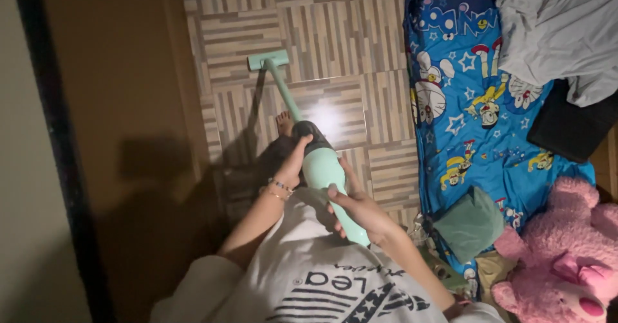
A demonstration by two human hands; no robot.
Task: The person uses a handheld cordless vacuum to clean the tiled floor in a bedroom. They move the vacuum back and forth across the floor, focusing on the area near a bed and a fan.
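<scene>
I hold a mint-green stick vacuum cleaner point(324, 168) with both hands, seen from above. Its thin tube point(283, 91) runs down to a flat floor head point(268, 60) resting on the striped tile floor point(335, 33). My left hand point(295, 164), with bead bracelets at the wrist, grips the dark upper part of the body. My right hand point(357, 208) is wrapped around the green handle nearer my chest. A bare foot point(284, 123) shows beside the tube.
A blue cartoon-print mattress sheet point(470, 104) lies on the floor at right, with a grey blanket point(553, 20), a dark pillow point(570, 127), a green cushion point(470, 223) and a pink plush toy point(566, 252). A brown wall or door point(109, 104) stands at left.
</scene>
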